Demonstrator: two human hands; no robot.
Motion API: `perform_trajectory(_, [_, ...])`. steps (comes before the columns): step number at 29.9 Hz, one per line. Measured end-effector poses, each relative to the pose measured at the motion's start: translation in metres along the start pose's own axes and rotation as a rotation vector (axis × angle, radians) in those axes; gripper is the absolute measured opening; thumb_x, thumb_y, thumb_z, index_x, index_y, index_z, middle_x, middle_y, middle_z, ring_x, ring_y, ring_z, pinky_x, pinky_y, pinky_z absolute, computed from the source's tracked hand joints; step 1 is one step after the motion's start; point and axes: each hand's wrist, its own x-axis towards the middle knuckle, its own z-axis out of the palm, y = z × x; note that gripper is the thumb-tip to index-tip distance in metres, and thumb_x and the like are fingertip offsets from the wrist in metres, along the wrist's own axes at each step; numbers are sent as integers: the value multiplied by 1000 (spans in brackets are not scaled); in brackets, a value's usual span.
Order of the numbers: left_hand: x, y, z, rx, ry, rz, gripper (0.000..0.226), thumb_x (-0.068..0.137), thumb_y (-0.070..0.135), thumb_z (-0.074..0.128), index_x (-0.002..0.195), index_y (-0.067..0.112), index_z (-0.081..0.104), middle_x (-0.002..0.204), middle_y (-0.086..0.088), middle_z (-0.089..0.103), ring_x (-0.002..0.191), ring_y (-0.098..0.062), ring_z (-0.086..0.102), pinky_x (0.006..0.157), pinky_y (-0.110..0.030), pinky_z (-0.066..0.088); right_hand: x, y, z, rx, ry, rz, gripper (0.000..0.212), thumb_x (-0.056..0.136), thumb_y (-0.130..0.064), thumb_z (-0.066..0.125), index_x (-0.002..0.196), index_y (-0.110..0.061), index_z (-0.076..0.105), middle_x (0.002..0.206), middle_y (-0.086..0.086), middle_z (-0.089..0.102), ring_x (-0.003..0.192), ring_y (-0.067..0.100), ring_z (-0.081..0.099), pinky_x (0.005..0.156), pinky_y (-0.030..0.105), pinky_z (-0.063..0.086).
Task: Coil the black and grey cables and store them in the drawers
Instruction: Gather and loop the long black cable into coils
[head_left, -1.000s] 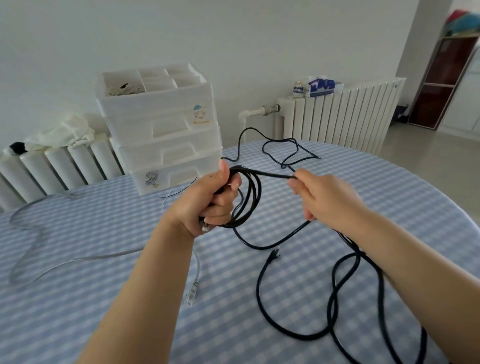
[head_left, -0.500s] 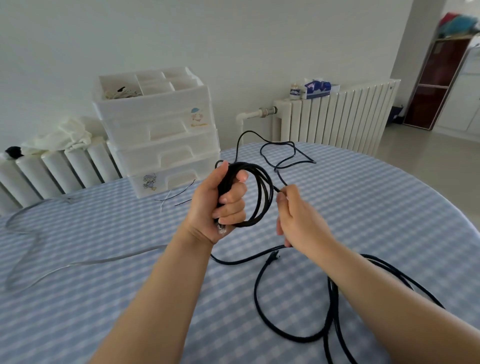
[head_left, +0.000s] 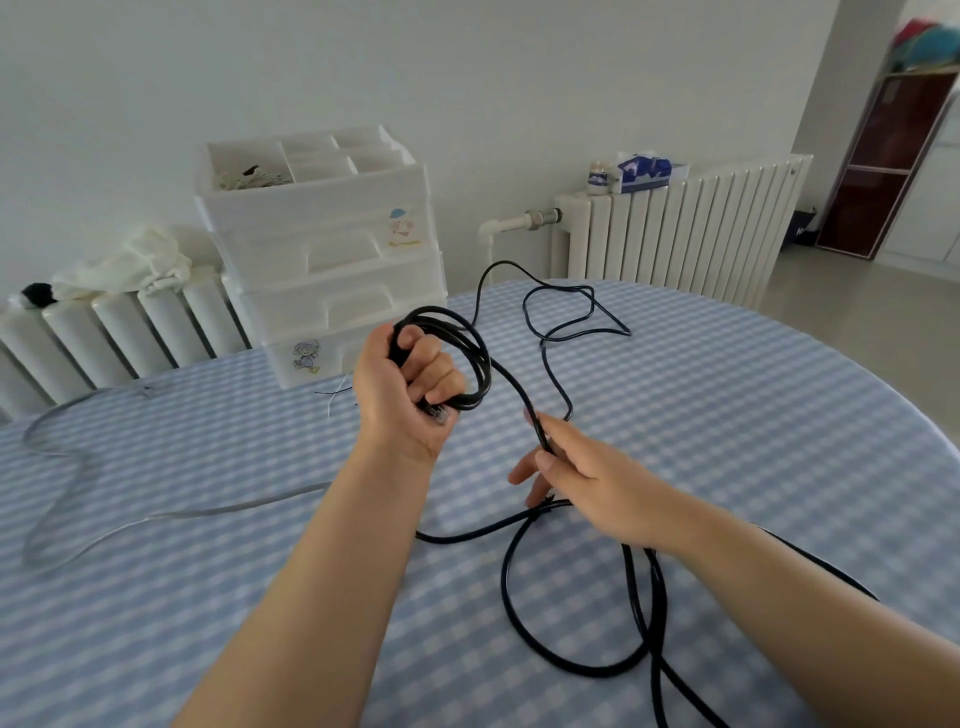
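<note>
We are coiling the long black round cable (head_left: 524, 405) in front of the white plastic three-drawer unit (head_left: 332, 260): our left hand (head_left: 402, 389) is gripping several finished loops in a closed fist, while our right hand (head_left: 582, 480) is pinching the free run between thumb and fingertips. Much slack is lying nearer us; the flat grey cable (head_left: 67, 467) is waiting left of the drawers. Next, we judge, another loop needs feeding up.

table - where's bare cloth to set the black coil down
Bare cloth lies on the table at far right, beyond the black cable, and between the grey cable and the left forearm. Crowded: under the right hand and before the drawers.
</note>
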Motion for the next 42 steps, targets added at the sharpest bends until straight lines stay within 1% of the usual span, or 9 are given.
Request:
perform_trajectory(3, [3,9,-3,-48,61,68,34,95,20,30,62,19,36,44,8,23,31,-6,18,29,-18,17,-4,1,0,-79,16,47,43,104,-25,36,147,-27,31,105,-18,66,90,-8,63,80,20,52])
perform_trajectory(8, [1,17,-2,-44,104,173,34,96,23,32,62,19,38,49,7,29,34,-7,19,32,-19,19,-6,-9,10,-274,166,115,44,101,-28,41,142,-39,27,98,0,68,76,19,67,68,42,57])
perform_trajectory(11, [-2,4,4,178,42,250,42,101,33,30,63,19,38,52,3,39,37,-10,23,37,-22,24,2,-21,15,-505,93,114,50,99,-8,38,143,-31,32,84,-2,62,62,14,55,49,29,44])
perform_trajectory(16, [-1,-9,0,708,-242,368,45,102,44,21,80,12,44,80,-6,61,62,-23,62,68,-32,54,13,-36,7,-627,30,118,56,95,-4,39,142,-33,37,88,1,63,68,17,58,54,32,47])
perform_trajectory(19, [-3,-20,-6,1058,-344,408,48,96,50,23,99,10,50,97,-7,64,80,-26,71,84,-37,55,17,-43,1,-644,-20,103,52,96,-7,40,139,-36,44,101,1,63,73,16,58,61,33,52])
perform_trajectory(27, [-3,-37,-22,1533,-403,544,61,91,64,22,86,10,50,62,3,60,51,-9,59,51,-22,44,13,-54,-15,-693,-86,-26,18,102,-27,42,110,-17,55,74,-7,46,64,7,46,55,26,34])
perform_trajectory(32, [-5,-37,-18,1590,-401,421,48,94,56,24,79,13,39,59,-5,59,41,-16,55,38,-32,47,11,-50,-26,-611,-16,-78,9,98,-32,50,91,-25,48,76,-10,55,70,9,54,61,26,40])
perform_trajectory(36, [-3,-35,-14,1601,-426,319,51,98,49,24,72,11,44,53,8,48,41,-3,43,42,-17,34,12,-42,-33,-239,-106,-70,8,93,-24,61,96,-20,55,86,-4,68,74,9,67,78,38,55])
perform_trajectory(42, [-8,-24,-10,1363,-563,-132,80,93,62,12,76,-5,53,44,0,38,36,-11,25,38,-20,19,16,-40,-44,-87,-132,-99,14,92,-17,62,100,-22,52,83,0,70,78,16,67,77,35,56])
